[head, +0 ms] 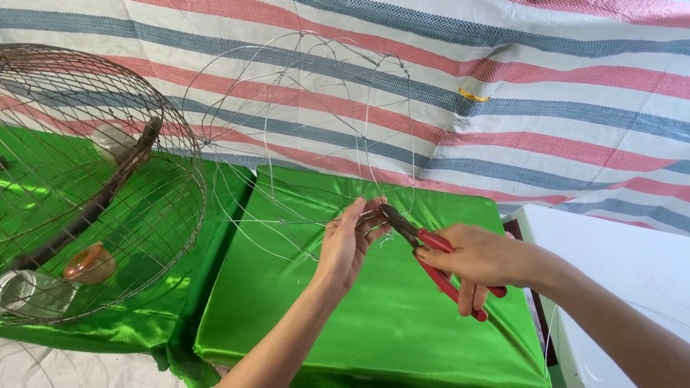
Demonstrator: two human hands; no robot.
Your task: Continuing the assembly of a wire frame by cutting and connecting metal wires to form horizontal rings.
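Striped tarpaulin in red, blue and white hangs behind my work, and below it a cushion wrapped in shiny green satin cloth serves as my bench. On that cloth stands the thin wire frame I am building: a domed skeleton of a few hoops and upright ribs, with wide gaps between them.

My left hand pinches a joint low on the frame, thumb and fingers pressed together around the crossing wires to hold them steady. My right hand is wrapped around the red handles of the pliers, fingers curled tight, and the dark nose of the tool meets the wire right beside my left fingertips.

Judging by the finished wire cage to my left, dense with mesh and fitted with a wooden perch and small feeding cups, my own frame is at an early stage. The main outline appears formed, but most of the ribs and rings look to be missing, and I see no fittings inside it. A white table sits at my right.
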